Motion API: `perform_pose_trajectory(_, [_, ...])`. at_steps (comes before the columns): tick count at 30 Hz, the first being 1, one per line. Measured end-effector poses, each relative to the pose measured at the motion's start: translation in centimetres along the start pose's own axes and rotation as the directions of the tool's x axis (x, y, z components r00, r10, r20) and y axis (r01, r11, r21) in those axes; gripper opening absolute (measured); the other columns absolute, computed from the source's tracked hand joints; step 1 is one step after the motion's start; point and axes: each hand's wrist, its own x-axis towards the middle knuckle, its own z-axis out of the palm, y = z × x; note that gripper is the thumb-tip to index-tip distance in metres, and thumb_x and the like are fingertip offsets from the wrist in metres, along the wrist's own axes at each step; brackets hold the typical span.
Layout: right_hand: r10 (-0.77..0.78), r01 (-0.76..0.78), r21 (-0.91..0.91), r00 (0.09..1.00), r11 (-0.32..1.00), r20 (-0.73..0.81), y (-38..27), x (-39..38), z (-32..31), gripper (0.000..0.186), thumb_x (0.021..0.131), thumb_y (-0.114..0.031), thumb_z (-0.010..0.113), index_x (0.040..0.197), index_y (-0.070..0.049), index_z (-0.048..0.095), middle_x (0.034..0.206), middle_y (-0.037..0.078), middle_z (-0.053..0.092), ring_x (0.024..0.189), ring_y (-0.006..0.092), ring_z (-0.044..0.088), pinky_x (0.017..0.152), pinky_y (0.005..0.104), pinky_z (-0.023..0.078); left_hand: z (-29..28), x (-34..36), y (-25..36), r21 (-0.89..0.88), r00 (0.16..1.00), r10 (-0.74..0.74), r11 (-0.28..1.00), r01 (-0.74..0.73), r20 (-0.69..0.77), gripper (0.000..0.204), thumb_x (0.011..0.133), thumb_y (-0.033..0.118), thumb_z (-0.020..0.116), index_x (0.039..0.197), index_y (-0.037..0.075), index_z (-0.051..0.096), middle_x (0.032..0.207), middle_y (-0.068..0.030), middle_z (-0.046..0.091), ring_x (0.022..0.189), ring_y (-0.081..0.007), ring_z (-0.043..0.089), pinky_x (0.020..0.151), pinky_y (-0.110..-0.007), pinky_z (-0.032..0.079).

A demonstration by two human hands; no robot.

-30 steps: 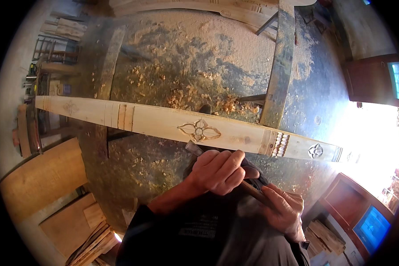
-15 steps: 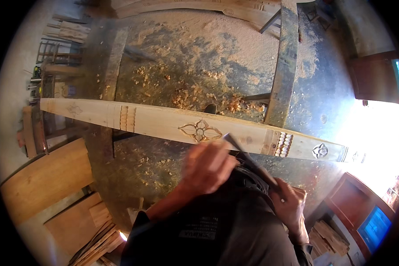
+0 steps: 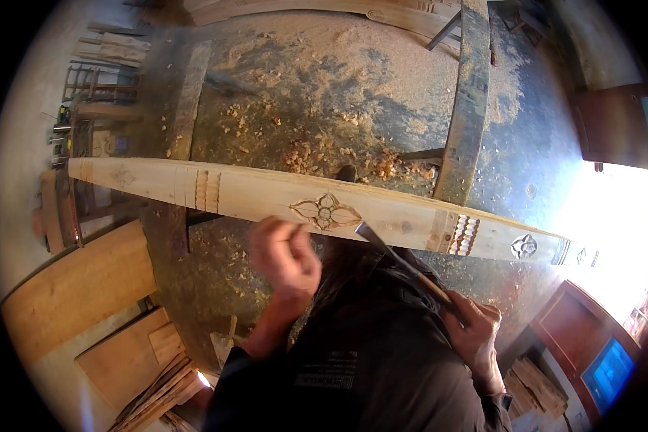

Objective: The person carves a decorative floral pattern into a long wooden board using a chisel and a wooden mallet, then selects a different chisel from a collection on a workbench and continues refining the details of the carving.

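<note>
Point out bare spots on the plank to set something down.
The plank is plain between rippled band and central carved flower, and from flower to the next band rightward. The flower is crowded: left hand at its left, chisel in right hand at its right.

It's a woodworking workshop: curled tan wood shavings [image 3: 306, 156] litter the dark floor [image 3: 219, 270] below a long, pale, carved wooden beam [image 3: 263, 193].

So a long pale carved board [image 3: 324, 214] sat across a skinny left worktop [image 3: 188, 115] and a scuffed right worktop [image 3: 469, 93], and the blotchy dark floor [image 3: 515, 183] underneath was a total mess, sawdust [image 3: 392, 57] spread over the far side and wood shavings [image 3: 306, 155] clumped closer to the board.
</note>
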Motion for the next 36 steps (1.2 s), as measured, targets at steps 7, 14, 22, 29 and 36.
perform_pose_trajectory(7, [0.022, -0.039, 0.137, 0.992, 0.99, 0.125, -1.2, 1.2, -0.1, 0.052, 0.084, -0.003, 0.085, 0.135, -0.008, 0.077, 0.096, 0.019, 0.081, 0.075, 0.0335, 0.079, 0.067, 0.0398, 0.062, -1.7, -2.5, 1.2, -0.152, 0.929, 0.316, 0.945, -0.289, 0.195, 0.036, 0.089, 0.015, 0.092, 0.115, 0.004, 0.069, 0.082, -0.0052, 0.07, 0.068, -0.0254, 0.069, 0.067, -0.041, 0.056])
perform_pose_trajectory(14, [-0.004, -0.016, 0.123, 0.987, 0.992, 0.163, -1.8, 1.9, 0.1, 0.049, 0.085, -0.002, 0.083, 0.134, -0.008, 0.078, 0.099, 0.017, 0.082, 0.077, 0.0335, 0.08, 0.068, 0.0396, 0.063, 0.7, -3.4, 2.1, -0.167, 0.921, 0.277, 0.957, -0.238, 0.276, 0.033, 0.1, 0.019, 0.08, 0.128, 0.002, 0.077, 0.092, -0.0103, 0.075, 0.085, -0.0301, 0.076, 0.084, -0.046, 0.062])
perform_pose_trajectory(22, [-0.064, 0.057, 0.059, 0.99, 0.997, 0.125, -2.1, 2.3, 0.1, 0.047, 0.081, -0.001, 0.084, 0.128, -0.005, 0.08, 0.093, 0.016, 0.08, 0.071, 0.031, 0.078, 0.063, 0.0388, 0.06, 0.8, -3.4, 1.5, -0.19, 0.922, 0.29, 0.95, -0.246, 0.258, 0.031, 0.1, 0.012, 0.077, 0.129, 0.001, 0.077, 0.089, -0.0097, 0.074, 0.082, -0.03, 0.073, 0.084, -0.046, 0.061])
perform_pose_trajectory(29, [-0.077, 0.071, 0.048, 0.989, 0.996, 0.126, -2.3, 2.7, 0.1, 0.048, 0.081, 0.0, 0.084, 0.129, -0.004, 0.08, 0.088, 0.016, 0.077, 0.065, 0.0299, 0.074, 0.059, 0.0382, 0.058, 1.1, -3.1, 1.4, -0.198, 0.923, 0.294, 0.948, -0.248, 0.248, 0.034, 0.095, 0.006, 0.076, 0.128, -0.002, 0.077, 0.087, -0.0086, 0.07, 0.083, -0.0265, 0.07, 0.088, -0.046, 0.061])
perform_pose_trajectory(36, [-0.073, 0.07, 0.019, 0.984, 0.997, 0.161, -3.0, 3.0, -0.7, 0.047, 0.082, 0.001, 0.084, 0.129, -0.004, 0.08, 0.081, 0.015, 0.073, 0.06, 0.0294, 0.071, 0.056, 0.0385, 0.055, 1.0, -3.2, 1.3, -0.232, 0.929, 0.283, 0.946, -0.228, 0.24, 0.034, 0.095, 0.007, 0.078, 0.128, -0.001, 0.077, 0.087, -0.0078, 0.071, 0.083, -0.0256, 0.071, 0.089, -0.045, 0.06])
